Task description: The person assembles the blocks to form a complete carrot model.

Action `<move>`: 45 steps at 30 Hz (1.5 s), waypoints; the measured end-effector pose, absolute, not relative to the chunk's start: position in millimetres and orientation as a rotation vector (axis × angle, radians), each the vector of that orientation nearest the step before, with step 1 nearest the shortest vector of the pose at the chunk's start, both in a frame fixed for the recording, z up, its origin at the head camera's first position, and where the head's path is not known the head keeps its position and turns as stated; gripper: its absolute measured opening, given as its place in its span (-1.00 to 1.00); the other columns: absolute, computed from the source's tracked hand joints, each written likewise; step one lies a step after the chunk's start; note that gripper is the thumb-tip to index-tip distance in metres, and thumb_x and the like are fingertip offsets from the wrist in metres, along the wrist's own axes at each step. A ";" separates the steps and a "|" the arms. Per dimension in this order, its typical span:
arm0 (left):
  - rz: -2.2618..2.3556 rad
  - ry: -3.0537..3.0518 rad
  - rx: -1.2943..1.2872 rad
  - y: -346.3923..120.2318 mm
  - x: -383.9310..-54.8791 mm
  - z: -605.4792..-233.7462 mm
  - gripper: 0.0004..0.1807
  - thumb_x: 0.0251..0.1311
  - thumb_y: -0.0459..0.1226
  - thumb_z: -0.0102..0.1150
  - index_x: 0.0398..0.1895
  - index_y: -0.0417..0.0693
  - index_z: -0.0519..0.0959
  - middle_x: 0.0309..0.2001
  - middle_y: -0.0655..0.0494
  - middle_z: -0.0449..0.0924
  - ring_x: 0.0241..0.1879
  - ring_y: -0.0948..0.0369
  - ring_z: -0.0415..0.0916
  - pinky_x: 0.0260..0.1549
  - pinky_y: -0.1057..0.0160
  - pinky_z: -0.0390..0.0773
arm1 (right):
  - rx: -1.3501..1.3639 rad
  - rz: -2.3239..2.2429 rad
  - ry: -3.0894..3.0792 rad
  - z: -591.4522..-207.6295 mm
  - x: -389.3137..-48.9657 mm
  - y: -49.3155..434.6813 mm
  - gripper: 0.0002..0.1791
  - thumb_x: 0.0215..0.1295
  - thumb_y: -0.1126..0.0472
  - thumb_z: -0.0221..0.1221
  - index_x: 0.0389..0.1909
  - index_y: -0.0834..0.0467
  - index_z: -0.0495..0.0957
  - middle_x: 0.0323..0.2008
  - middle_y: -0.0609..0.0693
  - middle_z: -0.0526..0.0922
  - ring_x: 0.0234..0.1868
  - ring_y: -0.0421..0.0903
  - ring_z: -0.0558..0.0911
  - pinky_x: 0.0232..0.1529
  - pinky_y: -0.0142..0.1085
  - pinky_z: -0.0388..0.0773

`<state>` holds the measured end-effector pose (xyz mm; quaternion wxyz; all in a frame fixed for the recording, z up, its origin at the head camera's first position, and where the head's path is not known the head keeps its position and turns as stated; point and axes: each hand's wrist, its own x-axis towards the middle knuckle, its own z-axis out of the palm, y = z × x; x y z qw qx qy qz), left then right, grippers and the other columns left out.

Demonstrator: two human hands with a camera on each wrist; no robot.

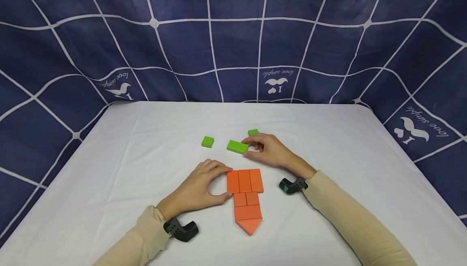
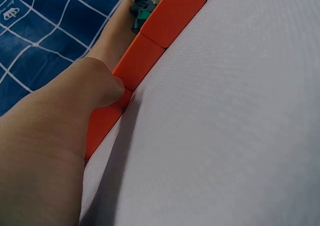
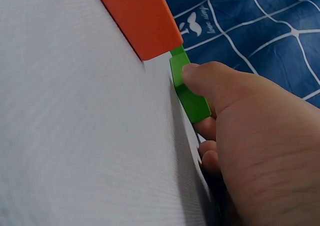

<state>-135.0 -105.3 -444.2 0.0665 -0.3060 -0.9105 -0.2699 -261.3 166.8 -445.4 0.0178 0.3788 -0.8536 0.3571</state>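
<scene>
Several orange blocks lie together flat as an arrow-like figure: three upright rectangles, two small squares, a wider block (image 1: 247, 212) and a triangle (image 1: 249, 226) at the near end. My left hand (image 1: 197, 187) pinches the leftmost orange rectangular block (image 1: 232, 182) of the far row, index finger at its far corner and thumb at its near corner. Beyond the figure, my right hand (image 1: 270, 149) holds the right end of a long green block (image 1: 237, 146) between thumb and index finger. In the right wrist view the thumb presses that green block (image 3: 192, 101), low over the cloth.
A small green block (image 1: 207, 142) lies to the left of the long one. Another green block (image 1: 253, 132) sits behind my right fingers, partly hidden. White cloth (image 1: 164, 136) covers the table. A dark blue checked curtain (image 1: 233, 47) surrounds its back and sides.
</scene>
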 end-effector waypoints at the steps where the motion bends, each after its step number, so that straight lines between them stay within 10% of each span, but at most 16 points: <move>1: -0.812 -2.743 -0.924 -105.5 -134.8 -444.5 -0.36 0.13 0.14 0.41 0.27 0.20 0.58 0.16 0.36 0.53 0.16 0.32 0.39 0.22 0.04 0.46 | 1.171 1.111 -2.653 -446.0 -261.4 167.0 -0.59 0.22 0.08 0.46 0.09 0.06 0.72 -0.39 -0.16 0.60 -0.40 -0.21 0.48 -0.33 -0.36 0.45; 45: -0.801 -2.767 -0.922 -106.4 -136.8 -445.0 -0.34 0.12 0.13 0.42 0.29 0.15 0.57 0.17 0.33 0.54 0.16 0.31 0.39 0.20 0.05 0.46 | 1.593 1.303 -2.875 -430.8 -262.7 181.3 -0.70 0.28 0.22 0.33 0.00 -0.10 0.72 -0.07 -0.20 0.68 -0.03 -0.12 0.54 0.11 -0.29 0.46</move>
